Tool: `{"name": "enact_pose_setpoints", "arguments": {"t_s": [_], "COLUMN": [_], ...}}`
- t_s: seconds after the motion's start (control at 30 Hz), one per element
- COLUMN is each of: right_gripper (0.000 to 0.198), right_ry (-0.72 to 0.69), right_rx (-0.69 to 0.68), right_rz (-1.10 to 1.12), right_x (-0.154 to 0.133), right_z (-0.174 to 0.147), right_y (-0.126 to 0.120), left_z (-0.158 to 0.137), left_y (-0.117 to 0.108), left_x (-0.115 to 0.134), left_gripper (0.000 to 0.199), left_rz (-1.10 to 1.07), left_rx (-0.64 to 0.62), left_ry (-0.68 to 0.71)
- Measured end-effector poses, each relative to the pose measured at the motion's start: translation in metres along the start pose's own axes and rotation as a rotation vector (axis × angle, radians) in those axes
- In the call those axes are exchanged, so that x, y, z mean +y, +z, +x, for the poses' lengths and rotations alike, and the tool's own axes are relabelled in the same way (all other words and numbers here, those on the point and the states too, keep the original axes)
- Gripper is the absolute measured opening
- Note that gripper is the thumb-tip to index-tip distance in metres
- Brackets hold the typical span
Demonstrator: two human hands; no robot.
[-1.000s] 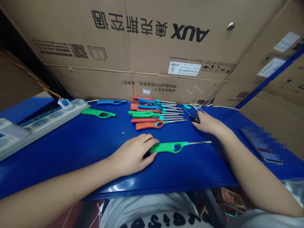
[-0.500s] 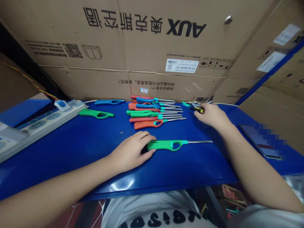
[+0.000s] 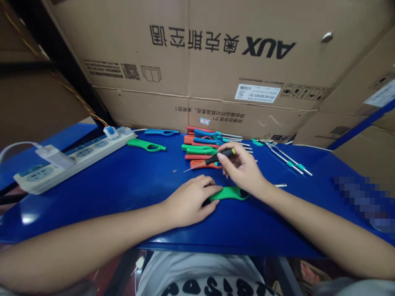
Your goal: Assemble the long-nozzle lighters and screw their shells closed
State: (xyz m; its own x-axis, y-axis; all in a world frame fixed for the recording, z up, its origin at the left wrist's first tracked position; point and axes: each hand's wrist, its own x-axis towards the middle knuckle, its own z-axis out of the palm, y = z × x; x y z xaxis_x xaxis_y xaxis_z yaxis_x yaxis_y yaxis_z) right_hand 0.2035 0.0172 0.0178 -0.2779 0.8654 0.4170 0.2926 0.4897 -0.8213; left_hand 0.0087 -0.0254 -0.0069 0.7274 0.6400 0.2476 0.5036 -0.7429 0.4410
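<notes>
My left hand (image 3: 196, 201) is closed on the butt of a green gas lighter (image 3: 228, 193) that lies flat on the blue tabletop. My right hand (image 3: 242, 166) grips a screwdriver (image 3: 214, 158) with a black and yellow handle. Its thin shaft slants down to the left, the tip close to some tiny screws (image 3: 174, 171) on the table. The right hand and wrist cover the trigger end and most of the metal tube of the lighter. Behind the hands, several red, blue, green and orange lighters (image 3: 200, 139) lie in a stack, partly covered by the right hand.
Metal tubes with turquoise parts (image 3: 290, 160) lie at the back right. A green handle shell (image 3: 146, 145) and a blue handle shell (image 3: 162, 132) lie at the back left, near a white power strip (image 3: 86, 154). A cardboard wall (image 3: 197, 78) stands behind; a blurred dark object lies far right.
My right hand has brought the screwdriver from the back right to the left, over the lighters, tip near the screws. My left hand stays on the green lighter. The view has shifted left.
</notes>
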Motion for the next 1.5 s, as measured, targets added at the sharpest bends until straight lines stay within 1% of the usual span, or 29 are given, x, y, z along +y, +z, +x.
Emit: {"name": "enact_pose_setpoints", "arguments": {"t_s": [0.07, 0.13, 0.2, 0.27, 0.4, 0.47, 0.63, 0.77, 0.83, 0.9, 1.0, 1.07, 1.17, 1.23, 1.37, 1.5], "right_gripper": [0.02, 0.016, 0.014, 0.014, 0.017, 0.017, 0.02, 0.026, 0.028, 0.027, 0.023, 0.023, 0.022, 0.024, 0.028, 0.027], "right_ry": [-0.049, -0.128, -0.189, -0.204, -0.173, -0.149, -0.052, -0.004, 0.032, 0.053, 0.024, 0.015, 0.037, 0.063, 0.097, 0.103], "right_rx": [-0.073, -0.112, -0.118, -0.112, -0.088, -0.038, 0.136, 0.184, 0.211, 0.285, 0.441, 0.477, 0.445, 0.427, 0.382, 0.347], "right_rz": [-0.055, -0.159, -0.249, -0.282, -0.249, -0.226, -0.121, -0.007, 0.047, 0.098, 0.194, 0.253, 0.29, 0.268, 0.205, 0.284], "right_x": [-0.001, -0.003, -0.004, -0.003, 0.0, -0.001, -0.009, -0.014, -0.015, -0.014, -0.011, -0.009, -0.008, -0.008, -0.01, -0.008], "right_z": [0.001, 0.003, 0.004, 0.005, 0.004, 0.003, 0.001, -0.005, -0.009, -0.01, -0.007, -0.003, -0.001, -0.001, -0.004, -0.004], "right_y": [0.013, 0.02, 0.024, 0.026, 0.026, 0.023, 0.01, 0.001, -0.004, -0.011, -0.023, -0.029, -0.034, -0.035, -0.032, -0.03], "left_z": [-0.001, -0.002, -0.002, -0.003, -0.003, -0.003, -0.003, -0.001, 0.0, 0.003, 0.007, 0.009, 0.012, 0.013, 0.014, 0.013], "left_y": [0.0, 0.0, -0.001, -0.001, 0.0, 0.0, -0.001, 0.001, 0.002, 0.004, 0.006, 0.008, 0.009, 0.008, 0.002, -0.003], "left_x": [0.002, 0.004, 0.004, 0.004, 0.003, 0.003, -0.001, -0.004, -0.006, -0.007, -0.011, -0.014, -0.018, -0.018, -0.014, -0.011], "left_gripper": [0.034, 0.034, 0.033, 0.032, 0.032, 0.033, 0.034, 0.034, 0.036, 0.035, 0.03, 0.029, 0.031, 0.033, 0.031, 0.02], "left_rz": [-0.017, -0.036, -0.049, -0.048, -0.024, -0.019, -0.039, -0.101, -0.179, -0.274, -0.426, -0.548, -0.712, -0.773, -0.766, -0.71], "left_rx": [-0.005, -0.003, 0.004, 0.007, 0.003, 0.001, -0.002, 0.01, 0.048, 0.115, 0.223, 0.272, 0.334, 0.378, 0.437, 0.482], "left_ry": [0.02, 0.043, 0.059, 0.06, 0.045, 0.042, 0.045, 0.028, 0.006, -0.046, -0.155, -0.226, -0.308, -0.32, -0.292, -0.273]}}
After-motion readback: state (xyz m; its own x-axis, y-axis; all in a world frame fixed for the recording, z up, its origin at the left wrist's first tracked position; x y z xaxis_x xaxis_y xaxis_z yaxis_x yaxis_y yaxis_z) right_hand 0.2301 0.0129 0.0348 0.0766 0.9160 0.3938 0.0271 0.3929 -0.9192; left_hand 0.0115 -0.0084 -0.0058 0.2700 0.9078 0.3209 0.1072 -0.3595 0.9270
